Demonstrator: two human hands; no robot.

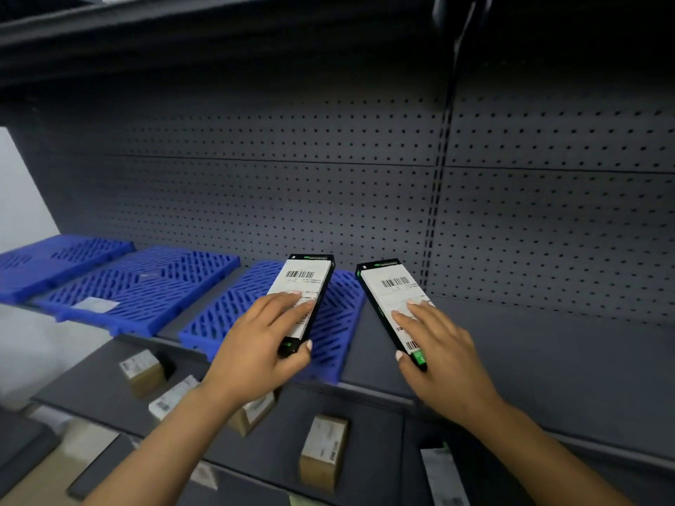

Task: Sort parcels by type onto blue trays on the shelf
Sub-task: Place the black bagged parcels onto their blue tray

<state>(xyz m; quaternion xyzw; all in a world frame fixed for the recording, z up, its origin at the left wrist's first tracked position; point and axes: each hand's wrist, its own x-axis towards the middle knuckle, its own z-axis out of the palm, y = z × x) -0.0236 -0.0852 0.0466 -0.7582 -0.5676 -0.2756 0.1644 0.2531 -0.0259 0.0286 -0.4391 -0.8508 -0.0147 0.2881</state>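
Head view gives me the whole job at a glance, so I start with the dark shelf (548, 345) and its pegboard back (292, 199). Three blue trays lie along it: a far-left tray (44, 261), a middle tray (146, 283) and a right tray (339, 323). The far-left one shows nothing on it that I can make out; the middle one carries what looks like a flat pale label or slip, too small for me to read as a parcel. So I judge the sorting barely begun.

On the lower shelf (365, 425), near me, several parcels wait: brown cartons with white labels, such as one at the left (142, 372) and one nearer the centre (323, 449), plus a dark box (443, 476) at the bottom right edge. Those are all left to do.

Now the two flat black boxes with green trim and barcode labels. My left hand (263, 345) grips the left box (305, 297), fingers curled over its label and thumb at its near end; it hangs over the right tray, whether touching I cannot tell. My right hand (438, 345) clamps the right box (396, 304) likewise, just beside the tray, over bare shelf. Same type, so I judge both belong on that right tray.
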